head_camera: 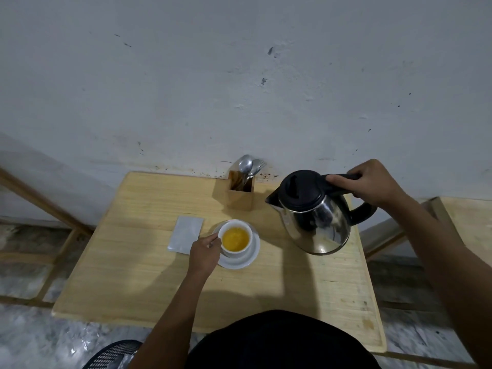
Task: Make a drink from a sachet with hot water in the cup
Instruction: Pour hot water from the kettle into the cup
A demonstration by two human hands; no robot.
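Far left on the wooden table (138,275) lies the silver sachet (185,233), flat, its near corner tucked behind the left hand (204,253); that hand is curled at the cup's left side, fingers pinched around the handle, though the handle itself is hidden; the white cup (236,238) sits upright on its white saucer (243,259), near the middle of the table, filled with a yellow-orange liquid; behind it, against the wall (239,75), stands a wooden cutlery holder (240,194) with spoons (246,166) poking out of the top; moving right, the steel kettle (314,217) with its black lid shut is off the table, tilted, spout pointing left toward the holder and well apart from the cup; the right hand (371,183) is clamped over the top of the kettle's black handle, thumb laid along it toward the lid; at the far right edge, a second wooden surface (468,222) just shows.
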